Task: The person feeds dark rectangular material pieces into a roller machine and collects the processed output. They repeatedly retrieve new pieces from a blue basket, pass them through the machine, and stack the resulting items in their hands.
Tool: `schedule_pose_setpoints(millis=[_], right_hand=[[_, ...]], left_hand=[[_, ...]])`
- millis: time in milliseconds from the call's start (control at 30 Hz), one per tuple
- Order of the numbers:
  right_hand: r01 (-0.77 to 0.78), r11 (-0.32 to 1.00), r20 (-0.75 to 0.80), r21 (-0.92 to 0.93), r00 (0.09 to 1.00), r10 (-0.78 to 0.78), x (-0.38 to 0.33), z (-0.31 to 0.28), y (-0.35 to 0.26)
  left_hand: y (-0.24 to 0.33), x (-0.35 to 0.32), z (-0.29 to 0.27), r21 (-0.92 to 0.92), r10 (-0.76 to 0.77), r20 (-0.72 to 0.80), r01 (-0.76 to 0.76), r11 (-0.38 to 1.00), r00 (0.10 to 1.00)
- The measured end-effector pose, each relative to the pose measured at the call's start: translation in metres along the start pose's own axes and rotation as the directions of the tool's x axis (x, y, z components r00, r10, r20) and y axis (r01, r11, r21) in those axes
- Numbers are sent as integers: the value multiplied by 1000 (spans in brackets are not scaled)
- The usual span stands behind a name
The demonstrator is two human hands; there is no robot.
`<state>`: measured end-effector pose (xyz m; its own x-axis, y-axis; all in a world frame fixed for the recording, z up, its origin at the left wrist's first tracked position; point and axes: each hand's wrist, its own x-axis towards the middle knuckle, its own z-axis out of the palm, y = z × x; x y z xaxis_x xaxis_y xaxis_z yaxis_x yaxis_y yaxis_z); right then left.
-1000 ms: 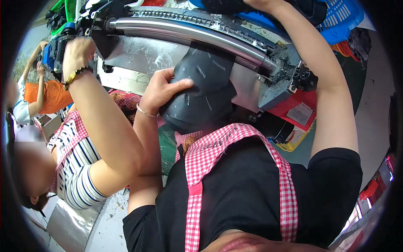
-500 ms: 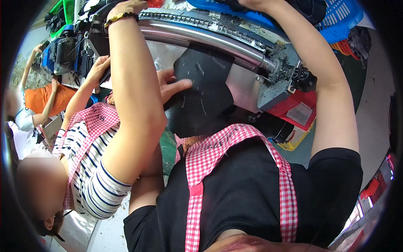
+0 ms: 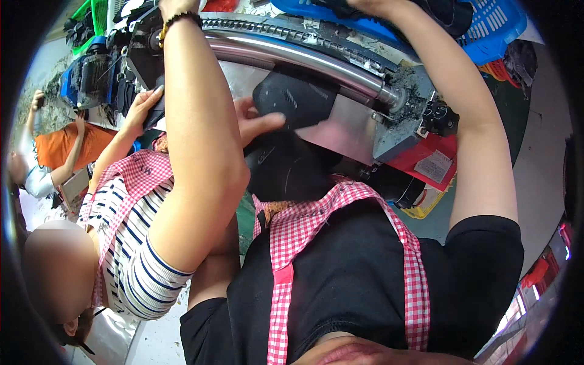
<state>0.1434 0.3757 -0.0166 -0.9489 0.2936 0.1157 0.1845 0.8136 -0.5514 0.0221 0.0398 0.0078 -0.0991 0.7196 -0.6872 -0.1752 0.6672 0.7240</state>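
Black sheet material (image 3: 298,100) with small white marks lies on the metal plate below a shiny steel roller (image 3: 298,53). More of the black material (image 3: 283,167) hangs in front of my apron; I cannot tell whether it is one bent piece or two. My left hand (image 3: 258,125) is at the sheet's left edge, thumb stretched out over it and apart from the fingers. A co-worker's raised forearm covers part of my left arm. At the top edge, my right hand (image 3: 374,5) reaches to a dark piece by the blue basket (image 3: 496,30); its fingers are cut off.
Left of me, a co-worker in a striped shirt (image 3: 137,243) crosses an arm (image 3: 201,109) in front of mine and holds a black piece (image 3: 155,112). Black scraps lie around the roller's right end (image 3: 407,82). A red panel (image 3: 429,161) sits below it.
The black material has bent into rounded folds and drawn in from the right, baring more of the metal plate. My left hand has shifted slightly right. The co-worker's bracelet arm has moved slightly.
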Motion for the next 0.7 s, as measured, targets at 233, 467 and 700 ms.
schedule_pose_setpoints(millis=[233,467,700], right_hand=[[-379,720,294,581,923,249,-1,28,29],[68,997,-328,-45,941,-79,-13,-20,22],[102,979,392,178,905,-166,-7,42,32]], left_hand=[[-27,-45,-29,200,122,109,-142,969,986],[-20,8,1,205,127,-224,-80,975,966],[-75,-8,0,204,452,-647,-431,879,614]])
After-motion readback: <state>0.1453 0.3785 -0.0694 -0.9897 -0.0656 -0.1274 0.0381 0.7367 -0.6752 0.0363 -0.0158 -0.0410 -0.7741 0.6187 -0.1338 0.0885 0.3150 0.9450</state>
